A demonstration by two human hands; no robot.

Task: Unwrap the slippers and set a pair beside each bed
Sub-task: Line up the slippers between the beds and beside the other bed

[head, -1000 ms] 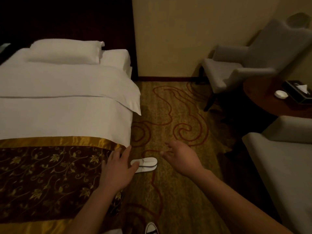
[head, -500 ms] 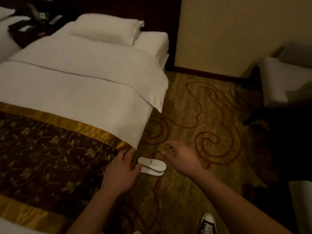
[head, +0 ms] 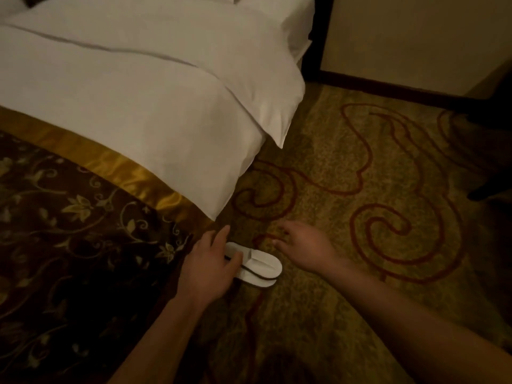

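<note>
On the carpet at the foot corner of the bed, the slippers lie as a white pair, one stacked or pressed against the other, soles edged dark; their long axis runs roughly left to right across the view and tips a little downward to the right, so it looks to lie about parallel with the near edge of the bed runner; no wrapper can be made out on them, though the light is dim; left hand is the nearer one by far, palm down, fingers spread and uncurled, its thumb side lying over the pair's left end; whether skin actually presses the fabric I cannot tell; nothing is clamped in it; right hand hovers just beside the pair's right end, apart from it, fingers loose and splayed, holding nothing; the slippers thus sit between the two hands, closer to the left; judgement: the pair appears already set beside this bed, so any further move here would be a small nudge along or square to that long axis, best done by the left hand; surface is a patterned pile carpet, ochre with dark red scrolls, likely to drag on a sliding sole; white duvet overhangs the corner just above; a pale wall with dark skirting closes the far side; a dark furniture leg shows at the right edge; room is dim and warm-lit.
</note>
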